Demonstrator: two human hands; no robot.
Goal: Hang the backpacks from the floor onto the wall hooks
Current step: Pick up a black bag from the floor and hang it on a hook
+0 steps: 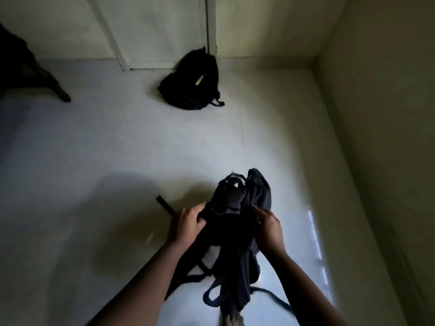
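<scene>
The left grip (pixel 188 222), low and just left of centre in the frame, has its fingers curled tight round the left edge of the near backpack (pixel 235 201), with the thumb laid over the dark fabric. The right grip (pixel 268 229), just right of centre, has its fingers bent and pinching the cloth on the bag's right side, so both hands hold the same bag between them. This near backpack is dark navy, with a pale patch near its far end, and it lies lengthwise away from the camera in the lower middle of the frame; whether its far end touches the floor (pixel 117 137) I cannot tell. A short black strap end (pixel 164 204) sticks out to the left just beyond the left grip, and loose shoulder straps (pixel 211 295) hang in loops below the hands toward the bottom edge. Well apart from it, in the upper centre of the frame, the far backpack (pixel 190 90) sits on the pale floor, black with a small yellow-green tag (pixel 200 80), leaning against the foot of a light door (pixel 153 31). A plain wall (pixel 376 90) runs down the right side of the frame. A dark shape (pixel 28 67) reaches in at the upper left, too dim to identify.
</scene>
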